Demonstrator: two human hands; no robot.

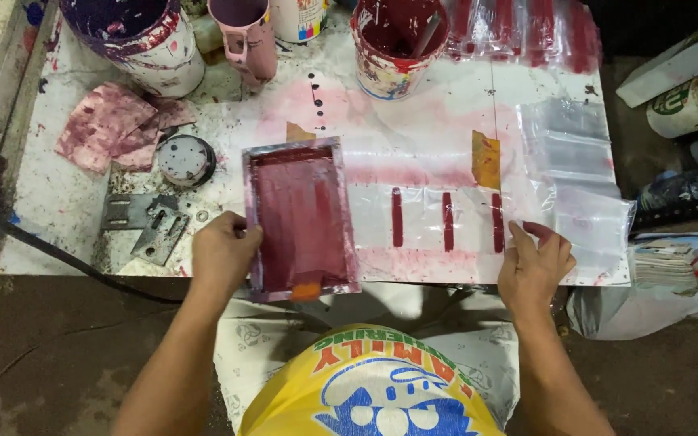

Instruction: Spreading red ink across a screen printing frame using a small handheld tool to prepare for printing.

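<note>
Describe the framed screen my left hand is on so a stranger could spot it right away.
On the paint-stained white table, look at the near edge, where the left hand grips a flat rectangular screen frame. Unlike the round paint buckets behind, it is shallow, grey-rimmed and coated dark red.

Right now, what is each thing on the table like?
Printing frame: flat, red-inked, left hand gripping its edge.
Clear plastic sheet: flat, three red bars printed, right hand pressing it.
Red paint bucket: open, stick inside.
Pink jug: upright.
</note>
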